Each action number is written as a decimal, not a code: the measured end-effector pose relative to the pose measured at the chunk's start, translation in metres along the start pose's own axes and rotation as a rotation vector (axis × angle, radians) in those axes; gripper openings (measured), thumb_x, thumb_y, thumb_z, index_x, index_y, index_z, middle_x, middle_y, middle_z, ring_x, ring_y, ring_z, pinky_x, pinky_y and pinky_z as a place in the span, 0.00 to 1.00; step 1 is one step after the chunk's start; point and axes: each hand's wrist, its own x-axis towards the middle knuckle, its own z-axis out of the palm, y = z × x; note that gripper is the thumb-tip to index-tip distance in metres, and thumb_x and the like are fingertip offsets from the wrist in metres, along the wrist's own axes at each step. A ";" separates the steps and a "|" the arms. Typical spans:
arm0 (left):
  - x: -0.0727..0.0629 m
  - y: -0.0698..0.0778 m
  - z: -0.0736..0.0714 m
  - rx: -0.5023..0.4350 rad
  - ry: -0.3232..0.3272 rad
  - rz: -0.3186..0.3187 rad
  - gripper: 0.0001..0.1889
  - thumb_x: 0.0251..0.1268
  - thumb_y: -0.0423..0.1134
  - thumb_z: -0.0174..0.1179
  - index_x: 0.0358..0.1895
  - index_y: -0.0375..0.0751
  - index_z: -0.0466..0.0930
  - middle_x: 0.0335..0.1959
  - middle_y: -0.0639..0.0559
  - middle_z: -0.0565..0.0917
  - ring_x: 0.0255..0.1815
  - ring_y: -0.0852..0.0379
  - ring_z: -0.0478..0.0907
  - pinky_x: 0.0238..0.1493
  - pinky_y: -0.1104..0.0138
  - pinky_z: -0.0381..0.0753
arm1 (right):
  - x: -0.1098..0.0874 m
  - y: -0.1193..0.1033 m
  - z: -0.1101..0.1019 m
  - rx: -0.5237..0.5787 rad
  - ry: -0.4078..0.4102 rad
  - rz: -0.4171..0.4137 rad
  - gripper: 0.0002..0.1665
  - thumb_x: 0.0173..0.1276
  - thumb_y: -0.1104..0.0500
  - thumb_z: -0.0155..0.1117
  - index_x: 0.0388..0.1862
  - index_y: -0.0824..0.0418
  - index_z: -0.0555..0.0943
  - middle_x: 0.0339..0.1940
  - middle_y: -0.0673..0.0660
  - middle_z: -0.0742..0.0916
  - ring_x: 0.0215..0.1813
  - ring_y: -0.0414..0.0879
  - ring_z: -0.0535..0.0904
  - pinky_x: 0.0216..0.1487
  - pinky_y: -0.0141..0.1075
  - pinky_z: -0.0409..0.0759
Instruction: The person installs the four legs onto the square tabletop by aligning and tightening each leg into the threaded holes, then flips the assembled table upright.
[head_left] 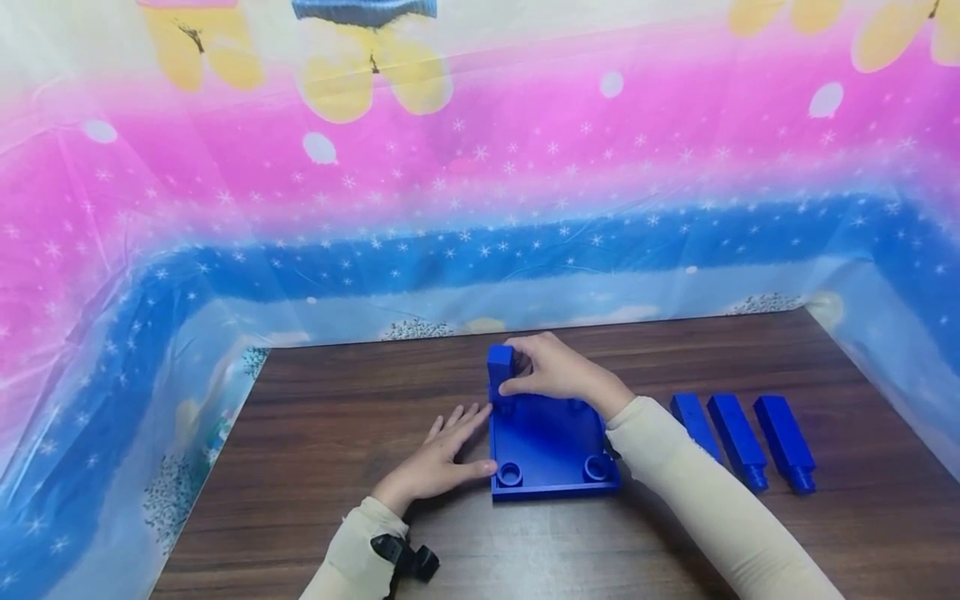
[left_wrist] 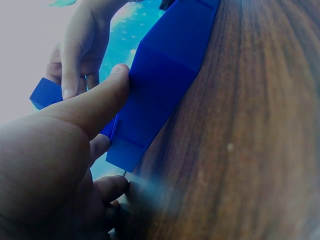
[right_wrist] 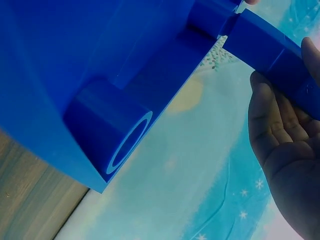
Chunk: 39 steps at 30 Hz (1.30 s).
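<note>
A brown worktop (head_left: 315, 433) is backed by a printed cloth (head_left: 480, 167). A blue post (head_left: 500, 363) is held upright by the right hand (head_left: 558, 371) in a pinching grip at the far-left corner of a blue tray (head_left: 547, 446), whose left edge is touched by the left hand (head_left: 433, 468), its grip spread wide. Three similar posts (head_left: 737, 433) are laid to the right.
</note>
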 end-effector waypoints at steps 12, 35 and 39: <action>-0.001 -0.001 0.000 -0.007 0.002 0.002 0.46 0.75 0.59 0.63 0.87 0.48 0.51 0.86 0.39 0.51 0.87 0.37 0.36 0.82 0.38 0.28 | 0.004 -0.002 0.004 -0.007 -0.016 0.027 0.33 0.67 0.52 0.80 0.66 0.62 0.80 0.46 0.52 0.91 0.43 0.43 0.89 0.49 0.41 0.88; -0.001 0.004 -0.003 -0.010 -0.016 -0.014 0.46 0.75 0.60 0.62 0.87 0.49 0.50 0.87 0.39 0.49 0.87 0.37 0.35 0.82 0.39 0.26 | 0.002 -0.001 -0.009 0.068 -0.082 0.042 0.43 0.70 0.59 0.76 0.80 0.59 0.69 0.67 0.61 0.83 0.55 0.52 0.86 0.58 0.47 0.85; -0.002 0.003 0.000 -0.012 -0.002 -0.012 0.46 0.75 0.59 0.63 0.87 0.49 0.51 0.87 0.38 0.50 0.87 0.36 0.36 0.82 0.39 0.27 | 0.001 -0.001 -0.006 0.078 -0.074 0.039 0.41 0.70 0.59 0.76 0.79 0.58 0.70 0.67 0.61 0.83 0.55 0.52 0.85 0.57 0.48 0.85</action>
